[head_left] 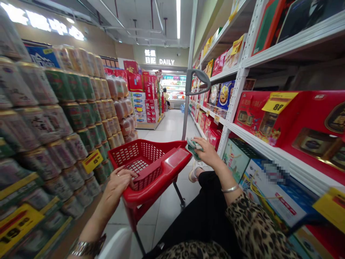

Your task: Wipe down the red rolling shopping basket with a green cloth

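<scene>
A red plastic shopping basket trolley (159, 172) stands tilted in the aisle in front of me, with a grey handle (199, 77) rising above it. My left hand (120, 180) grips the basket's near left rim, fingers curled over the edge. My right hand (206, 151) is closed on a small green and white packet (192, 145) at the basket's right rim. A silver watch is on my left wrist and a bangle on my right. The basket looks empty inside.
Stacked cans (54, 122) with yellow price tags fill the left display. Shelves of red and blue gift boxes (283, 118) line the right. The tiled aisle (169, 126) runs ahead to red box stacks (149, 100) and a "DAILY" sign.
</scene>
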Available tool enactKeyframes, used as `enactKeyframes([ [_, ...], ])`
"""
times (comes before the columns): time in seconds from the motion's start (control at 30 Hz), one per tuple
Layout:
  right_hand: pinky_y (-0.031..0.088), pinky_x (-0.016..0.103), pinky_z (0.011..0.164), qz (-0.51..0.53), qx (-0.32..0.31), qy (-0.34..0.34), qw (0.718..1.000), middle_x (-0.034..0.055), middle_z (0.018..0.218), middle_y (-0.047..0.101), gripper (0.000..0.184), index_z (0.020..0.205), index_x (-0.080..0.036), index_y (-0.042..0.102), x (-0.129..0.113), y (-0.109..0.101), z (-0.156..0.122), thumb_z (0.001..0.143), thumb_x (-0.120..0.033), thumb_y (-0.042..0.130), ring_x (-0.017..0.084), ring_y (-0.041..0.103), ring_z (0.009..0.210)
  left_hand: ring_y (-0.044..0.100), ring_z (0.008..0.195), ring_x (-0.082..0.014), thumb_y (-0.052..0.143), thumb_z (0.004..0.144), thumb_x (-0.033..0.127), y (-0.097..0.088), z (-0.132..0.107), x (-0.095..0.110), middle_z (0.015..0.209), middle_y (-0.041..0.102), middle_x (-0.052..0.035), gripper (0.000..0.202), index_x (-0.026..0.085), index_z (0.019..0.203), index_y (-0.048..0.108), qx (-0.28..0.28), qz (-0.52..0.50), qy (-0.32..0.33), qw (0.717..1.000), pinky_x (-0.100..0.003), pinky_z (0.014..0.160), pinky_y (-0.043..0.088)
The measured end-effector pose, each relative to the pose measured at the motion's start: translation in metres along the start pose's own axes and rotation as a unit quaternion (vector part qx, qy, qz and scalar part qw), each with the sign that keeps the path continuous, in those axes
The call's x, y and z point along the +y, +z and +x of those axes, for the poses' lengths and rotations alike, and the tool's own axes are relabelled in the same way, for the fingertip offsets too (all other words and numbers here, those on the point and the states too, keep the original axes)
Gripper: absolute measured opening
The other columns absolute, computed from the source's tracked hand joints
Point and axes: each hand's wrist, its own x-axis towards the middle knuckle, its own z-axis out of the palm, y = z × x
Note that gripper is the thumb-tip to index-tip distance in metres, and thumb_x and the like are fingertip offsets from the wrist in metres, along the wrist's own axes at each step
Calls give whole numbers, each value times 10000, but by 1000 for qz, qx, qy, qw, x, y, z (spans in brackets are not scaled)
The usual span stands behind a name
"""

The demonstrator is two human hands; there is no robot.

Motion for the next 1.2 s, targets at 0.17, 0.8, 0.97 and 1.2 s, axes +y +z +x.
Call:
enactKeyframes([
  [0.17, 443, 503, 1101, 32, -27, -82, 996, 98, 1240, 692, 389, 1153, -226, 702, -19, 9, 5, 802, -82, 616, 255, 618, 1203, 657, 988, -242, 305, 928, 464, -24, 10, 9, 683, 705, -37, 533, 266, 513, 573, -16, -91, -27, 995, -476, 1238, 240],
  [0.8, 359, 551, 1183, -104, 118, -283, 946, 169, 1299, 655, 319, 1253, -132, 657, -151, 81, -56, 959, -122, 533, 282, 551, 1250, 681, 1078, -271, 454, 947, 507, -40, -6, 90, 1170, 756, -95, 450, 234, 1216, 690, 163, 213, -25, 963, -567, 1180, 289],
  [0.97, 338, 553, 1201, -94, 124, -287, 945, 133, 1310, 675, 306, 1242, -168, 669, -150, 79, -57, 987, -158, 500, 268, 568, 1266, 644, 1178, -285, 439, 983, 407, -26, -2, 78, 1176, 760, -73, 359, 289, 1148, 735, 167, 254, -2, 953, -627, 1205, 83],
  [1.2, 261, 589, 1229, -23, 98, -233, 967, 151, 1382, 633, 465, 1322, -178, 638, -128, 74, -57, 903, -52, 478, 253, 545, 1331, 675, 1116, -242, 411, 987, 378, -47, -2, 50, 1122, 777, -54, 369, 302, 1061, 764, 156, 222, 30, 962, -551, 1174, 185],
])
